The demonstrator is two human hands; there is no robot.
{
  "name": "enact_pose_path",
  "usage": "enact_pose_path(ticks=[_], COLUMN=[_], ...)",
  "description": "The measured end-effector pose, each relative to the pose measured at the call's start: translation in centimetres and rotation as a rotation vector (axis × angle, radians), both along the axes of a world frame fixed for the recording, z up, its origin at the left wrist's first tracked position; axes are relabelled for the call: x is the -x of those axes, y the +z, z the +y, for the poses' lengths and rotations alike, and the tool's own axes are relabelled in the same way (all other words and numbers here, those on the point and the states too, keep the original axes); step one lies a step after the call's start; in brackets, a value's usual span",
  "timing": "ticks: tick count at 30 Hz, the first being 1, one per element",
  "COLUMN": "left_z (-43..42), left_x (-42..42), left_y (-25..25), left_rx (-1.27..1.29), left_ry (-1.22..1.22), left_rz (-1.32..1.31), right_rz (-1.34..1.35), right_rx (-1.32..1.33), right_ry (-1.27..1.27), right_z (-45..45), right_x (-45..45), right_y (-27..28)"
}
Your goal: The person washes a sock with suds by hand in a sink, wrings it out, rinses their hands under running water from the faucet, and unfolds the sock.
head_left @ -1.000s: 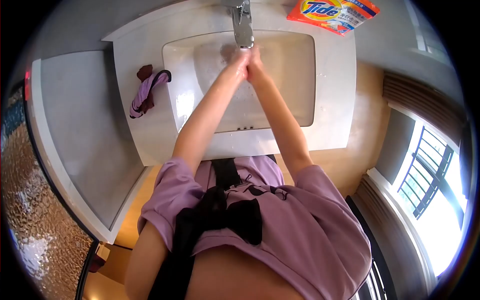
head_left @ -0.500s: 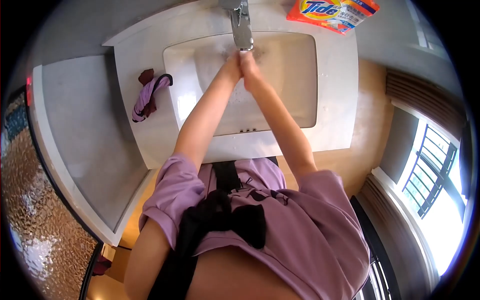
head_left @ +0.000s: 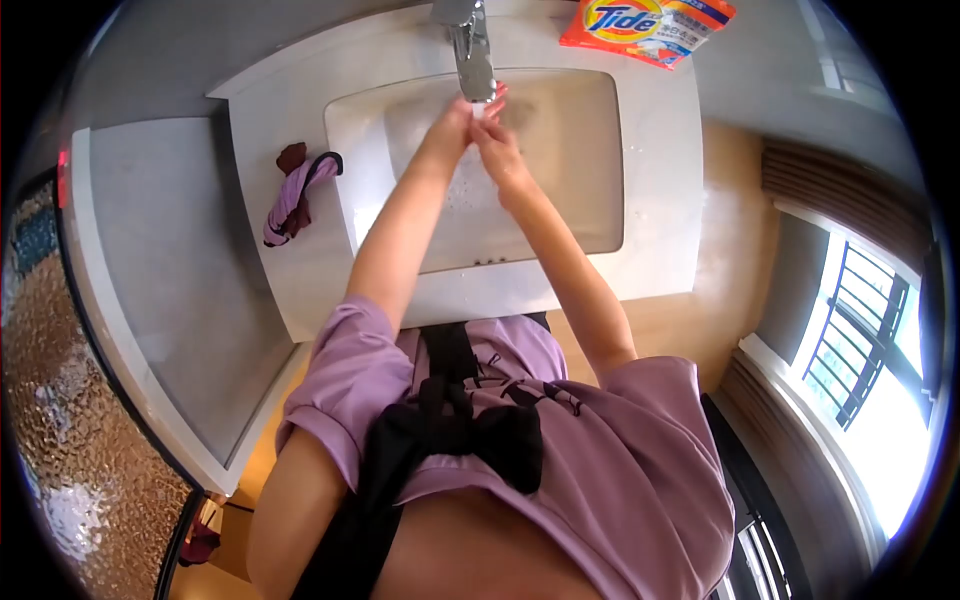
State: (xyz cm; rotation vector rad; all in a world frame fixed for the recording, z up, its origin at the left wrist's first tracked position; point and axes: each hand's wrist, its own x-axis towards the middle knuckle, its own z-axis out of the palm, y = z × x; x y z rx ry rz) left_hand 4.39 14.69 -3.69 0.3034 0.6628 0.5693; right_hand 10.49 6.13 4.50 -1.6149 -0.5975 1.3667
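Note:
Both hands are over the sink basin (head_left: 575, 180), right under the chrome faucet (head_left: 474, 62), with white water running onto them. My left hand (head_left: 462, 118) is partly below the spout, its reddish fingers apart and reaching out to the right of the stream. Close beside it, my right hand (head_left: 497, 150) touches it near the palm; its fingers are bent, and whether they hold anything is too small to tell. Water drops dot the basin below the hands.
A twisted purple and dark red cloth (head_left: 297, 195) lies on the counter (head_left: 660, 200) left of the basin. An orange Tide packet (head_left: 648, 28) lies at the back right. A barred window (head_left: 860, 325) is at the far right.
The hands were pressed together under the faucet; now they have parted somewhat, the left fingers spread and the right hand a little lower. The view has shifted slightly.

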Motion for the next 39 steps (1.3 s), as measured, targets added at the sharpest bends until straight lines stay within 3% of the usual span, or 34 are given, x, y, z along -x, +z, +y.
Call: enact_pose_path(ticks=[1,2,3,5,6,7,9,11,12,13,14,19,21,23,26,27,28,29,31,35,38,39], left_z=[0.2,0.1,0.2,-0.3,-1.0,-1.4,-2.0,-3.3,-3.8,-4.1,-4.5,-5.7,-6.2,-6.3,-6.9,-7.2,-7.7,-8.3,-8.9,-10.1,-10.1,-10.4], left_x=[0.0,0.2,0.4,1.5,2.3,3.0,4.0,4.8,5.3,5.7,6.1,7.8,8.4,9.2,10.2,10.3,10.3,10.4,10.8,12.5,14.0,14.7], left_y=[-0.5,1.7,2.6,3.8,4.0,4.0,4.2,6.1,6.4,6.8,6.8,5.2,5.6,6.3,6.7,6.1,5.5,5.0,4.2,3.9,3.7,3.6], left_rx=[-0.14,-0.122,-0.135,-0.085,-0.202,-0.205,0.011,-0.018,-0.004,0.009,0.004,0.036,0.004,-0.037,0.021,-0.093,-0.205,-0.197,-0.491,-0.386,-0.433,-0.438], left_ry=[-0.085,-0.152,-0.145,-0.249,-0.252,-0.246,-0.296,-0.296,-0.278,-0.26,-0.255,-0.233,-0.233,-0.227,-0.164,-0.25,-0.333,-0.335,-0.38,-0.33,-0.195,-0.168], left_rz=[-0.011,0.044,0.04,0.322,0.384,0.386,0.211,0.138,-0.036,-0.21,-0.208,-0.08,-0.042,-0.006,-0.166,0.202,0.569,0.567,0.844,0.785,0.796,0.789], right_rz=[-0.043,-0.1,-0.203,-0.417,-0.601,-0.621,-0.641,-0.87,-0.866,-1.035,-1.198,-1.302,-1.354,-0.974,0.015,0.283,-0.084,-0.446,-1.073,-1.021,-1.154,-1.02], right_rx=[-0.009,-0.145,-0.202,-0.328,-0.411,-0.567,-0.732,-1.053,-1.057,-0.974,-0.88,-0.859,-0.921,-0.846,-0.523,-0.339,-0.16,0.029,0.12,0.026,0.013,0.157], right_ry=[-0.013,-0.204,-0.209,-0.235,-0.214,-0.212,-0.209,-0.006,-0.003,0.19,0.383,0.407,0.247,0.002,-0.124,-0.106,0.146,0.397,0.473,0.573,0.712,0.805], right_z=[-0.4,-0.4,-0.1,1.0,1.9,3.1,5.5,7.0,7.1,7.3,7.3,5.4,4.8,4.2,1.4,0.2,-0.6,-1.1,-2.5,-1.3,1.5,2.2], right_x=[-0.9,-1.3,-2.2,-4.2,-5.0,-5.2,-5.2,-4.5,-4.5,-4.6,-4.5,-3.3,-3.5,-5.8,-7.5,-7.8,-8.0,-8.1,-4.5,-2.1,-1.7,-1.7], right_y=[-0.9,-1.1,0.1,1.4,2.7,4.5,8.5,11.6,11.9,12.2,12.4,12.2,11.8,8.7,4.6,2.1,-3.3,-7.2,-5.1,-7.8,-9.9,-10.1])
